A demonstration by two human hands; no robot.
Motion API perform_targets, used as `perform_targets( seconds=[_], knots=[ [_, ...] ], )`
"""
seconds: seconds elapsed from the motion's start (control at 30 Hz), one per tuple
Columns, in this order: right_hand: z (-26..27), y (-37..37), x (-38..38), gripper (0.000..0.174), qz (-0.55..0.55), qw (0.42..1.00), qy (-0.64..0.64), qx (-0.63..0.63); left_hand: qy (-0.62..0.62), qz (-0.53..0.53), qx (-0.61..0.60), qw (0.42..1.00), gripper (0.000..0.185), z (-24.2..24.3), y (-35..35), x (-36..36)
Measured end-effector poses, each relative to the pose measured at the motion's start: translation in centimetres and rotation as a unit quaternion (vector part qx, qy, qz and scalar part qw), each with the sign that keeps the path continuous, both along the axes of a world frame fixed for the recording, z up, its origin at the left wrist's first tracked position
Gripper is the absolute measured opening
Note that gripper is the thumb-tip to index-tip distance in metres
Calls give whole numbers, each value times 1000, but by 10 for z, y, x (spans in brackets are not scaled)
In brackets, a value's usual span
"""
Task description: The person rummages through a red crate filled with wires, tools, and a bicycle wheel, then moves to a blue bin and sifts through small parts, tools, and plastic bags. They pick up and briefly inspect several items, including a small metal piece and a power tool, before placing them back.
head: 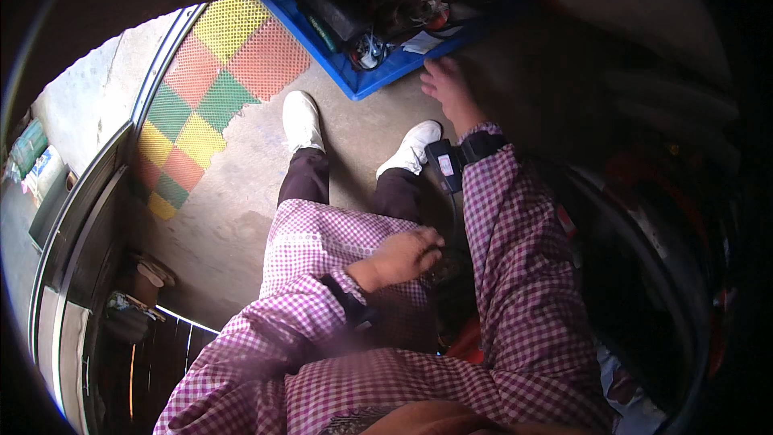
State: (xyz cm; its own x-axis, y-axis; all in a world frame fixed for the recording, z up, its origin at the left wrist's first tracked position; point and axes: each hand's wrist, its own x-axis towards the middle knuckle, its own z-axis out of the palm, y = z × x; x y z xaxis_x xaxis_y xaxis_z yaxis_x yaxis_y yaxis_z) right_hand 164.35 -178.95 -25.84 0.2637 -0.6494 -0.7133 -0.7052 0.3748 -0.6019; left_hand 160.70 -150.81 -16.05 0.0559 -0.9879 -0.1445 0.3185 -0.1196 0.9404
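Observation:
My left hand (401, 257) hangs over my lap, above the purple-and-white checked smock (302, 235); its fingers are curled, and whether it holds anything small is hidden. My right hand (448, 87) reaches forward with its fingers apart and nothing seen in it, near the rim of a blue plastic tray (386, 86). In the tray lie a white piece of paper or cloth (423, 42), a small round container of odds and ends (368, 51), a green box (321, 33) and dark items. A black device (445, 166) is strapped at my right wrist.
White shoes (302, 121) stand on the concrete floor (241, 193). A mat of yellow, red and green squares (220, 78) lies beside a metal door track (163, 66) at the left. Slippers (156, 272) lie at the lower left. The right side is very dark.

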Motion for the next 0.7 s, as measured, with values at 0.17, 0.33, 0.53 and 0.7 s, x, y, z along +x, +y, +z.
perform_targets(
  seconds=[0.17, 0.33, 0.53, 0.7],
  knots=[
    [-27, 9, 8, 45, -109, 994, -2, -17, 236, 308, 209, 897, 12, -94, -5, 51],
    [-44, 8, 3, 36, -82, 996, 35, 5, 111, 367, 348, 856, 47, -207, -40, 128],
    [-68, 15, -2, 29, -93, 993, 29, -60, 155, 331, 334, 869, 27, -243, -77, 145],
    [-83, 22, -1, 32, -90, 990, -71, -86, 75, 351, 360, 861, 28, -255, -70, 133]
  ],
)
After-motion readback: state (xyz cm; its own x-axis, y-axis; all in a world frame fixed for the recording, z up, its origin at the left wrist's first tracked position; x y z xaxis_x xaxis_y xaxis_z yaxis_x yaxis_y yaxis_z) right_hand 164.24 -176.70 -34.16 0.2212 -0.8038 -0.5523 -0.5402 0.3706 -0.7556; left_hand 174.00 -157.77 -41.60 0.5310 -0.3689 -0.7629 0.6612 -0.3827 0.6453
